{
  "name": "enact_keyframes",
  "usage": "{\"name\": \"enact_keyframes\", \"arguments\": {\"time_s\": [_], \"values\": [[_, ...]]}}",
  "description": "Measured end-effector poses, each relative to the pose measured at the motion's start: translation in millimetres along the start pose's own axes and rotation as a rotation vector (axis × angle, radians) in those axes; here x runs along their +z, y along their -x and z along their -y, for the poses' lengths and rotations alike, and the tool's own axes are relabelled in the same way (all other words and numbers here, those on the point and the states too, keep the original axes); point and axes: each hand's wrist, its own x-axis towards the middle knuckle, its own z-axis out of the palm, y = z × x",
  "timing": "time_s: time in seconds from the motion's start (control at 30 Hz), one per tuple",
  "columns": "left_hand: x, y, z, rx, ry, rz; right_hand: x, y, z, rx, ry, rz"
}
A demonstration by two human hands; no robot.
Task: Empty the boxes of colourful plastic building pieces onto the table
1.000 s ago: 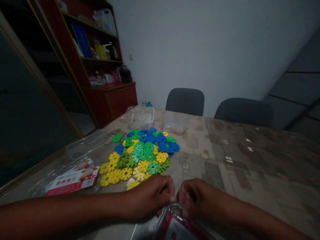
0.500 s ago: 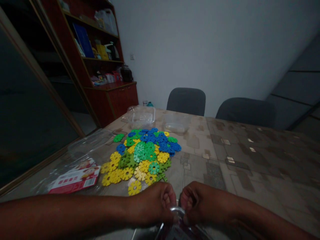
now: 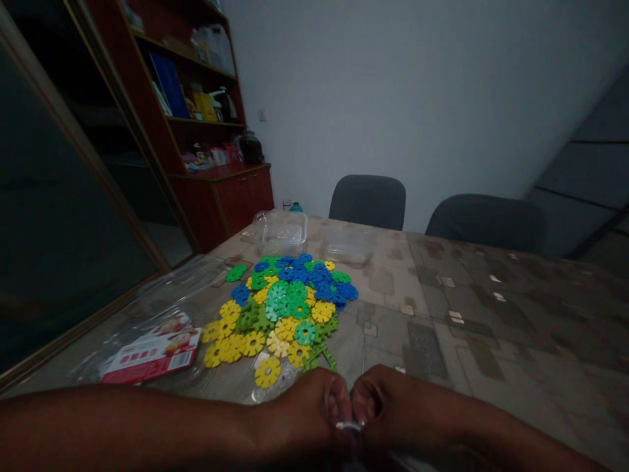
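My left hand (image 3: 307,413) and my right hand (image 3: 393,410) meet at the bottom edge of the view, both pinched shut on the top of a clear plastic bag (image 3: 348,427). Most of that bag is cut off below the frame. Just beyond my hands lies a heap of flat yellow, green and blue toothed plastic discs (image 3: 282,305) on the patterned table (image 3: 466,314). A single yellow disc (image 3: 268,372) lies nearest my left hand.
An opened clear bag with a red and white label (image 3: 152,354) lies at the left. Two clear plastic tubs (image 3: 280,229) (image 3: 346,248) stand behind the heap. Two grey chairs (image 3: 368,200) (image 3: 486,221) are at the far side. A red-brown shelf unit (image 3: 206,131) stands at the back left.
My hands have drawn back toward me and lower in view, taking the bag with its dark red contents almost out of sight. More discs near the heap's front edge now show.
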Motion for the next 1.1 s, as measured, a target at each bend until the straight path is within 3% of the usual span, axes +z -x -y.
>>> {"name": "enact_keyframes", "arguments": {"time_s": [0.07,0.3,0.47,0.63,0.77,0.93,1.1], "values": [[2,0,1,0.022,0.004,-0.016,-2,0,-2,-0.024,0.008,0.029],[0,-1,1,-0.019,-0.027,-0.015,9,-5,-2,0.013,-0.146,-0.082],[1,-1,4,-0.028,0.054,-0.049,5,0,0,-0.027,-0.110,-0.089],[-1,4,13,-0.070,0.117,0.176,-1,6,-1,-0.025,-0.093,-0.014],[3,8,5,-0.005,0.127,0.073,2,2,-2,-0.001,-0.013,-0.058],[11,6,-9,0.108,0.202,0.132,5,-3,-6,-0.029,0.046,-0.127],[12,6,-16,0.123,0.217,0.120,-4,0,-5,-0.096,0.137,-0.147]]}}
